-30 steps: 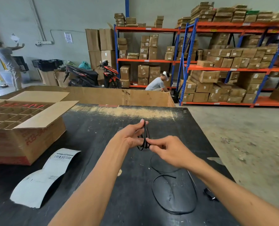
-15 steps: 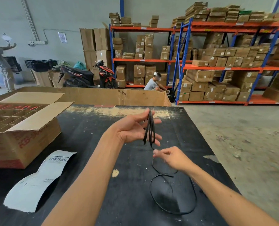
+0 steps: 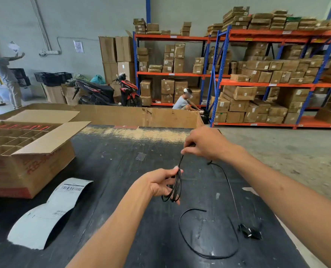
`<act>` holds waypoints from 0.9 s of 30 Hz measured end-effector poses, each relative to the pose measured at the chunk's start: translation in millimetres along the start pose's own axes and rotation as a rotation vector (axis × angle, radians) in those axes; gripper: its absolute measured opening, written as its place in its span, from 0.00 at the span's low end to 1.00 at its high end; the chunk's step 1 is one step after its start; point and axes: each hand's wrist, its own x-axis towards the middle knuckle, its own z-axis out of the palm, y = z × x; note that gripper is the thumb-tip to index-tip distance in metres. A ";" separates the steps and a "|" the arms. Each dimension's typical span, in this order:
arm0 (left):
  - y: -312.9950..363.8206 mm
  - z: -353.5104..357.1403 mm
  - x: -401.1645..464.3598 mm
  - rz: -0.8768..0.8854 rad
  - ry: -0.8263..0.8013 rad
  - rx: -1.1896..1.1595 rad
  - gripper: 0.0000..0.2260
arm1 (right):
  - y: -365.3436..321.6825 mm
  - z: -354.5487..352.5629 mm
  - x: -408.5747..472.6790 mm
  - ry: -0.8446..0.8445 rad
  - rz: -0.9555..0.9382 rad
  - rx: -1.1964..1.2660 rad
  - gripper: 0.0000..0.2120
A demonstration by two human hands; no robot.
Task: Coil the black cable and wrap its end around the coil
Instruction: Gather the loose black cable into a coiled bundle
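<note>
Left hand above the black table, fingers closed on a small coil of the black cable. Right hand, half a second earlier low and just beside the coil, now raised up and away from it, pinching the cable; a taut strand runs from the coil to its fingertips. The remaining cable drops from the right hand to a loose loop on the table, near a black plug. The left hand has lowered, its fingers no longer spread
</note>
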 end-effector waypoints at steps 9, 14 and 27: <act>36.7 -4.4 -4.5 0.235 0.101 -0.303 0.10 | -54.9 23.5 -54.3 -0.004 0.096 0.487 0.10; 61.4 3.0 -20.8 0.318 0.014 -0.359 0.10 | -60.9 71.9 -90.2 -0.039 0.222 0.676 0.10; 51.4 50.8 -81.5 0.246 -0.365 -0.048 0.11 | -12.6 95.2 -70.0 -0.133 0.391 0.865 0.19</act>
